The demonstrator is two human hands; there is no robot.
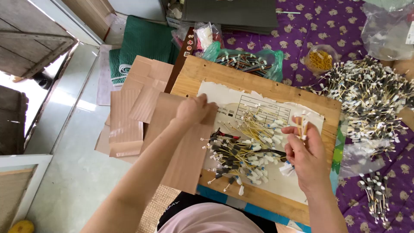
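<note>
Reaching forward over the square wooden board (189,77), we see the left hand (195,110) curled knuckles-up, fingers closed on the edge of a brown paper sheet (183,146). The right hand (305,153) stands upright, pinching a few thin yellow sticks with white tips (302,123) above the heap of such sticks (241,155).

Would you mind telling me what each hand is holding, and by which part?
The right hand pinches a few small cable pieces by their lower ends. The left hand grips the brown paper sheet at its top edge.
</note>
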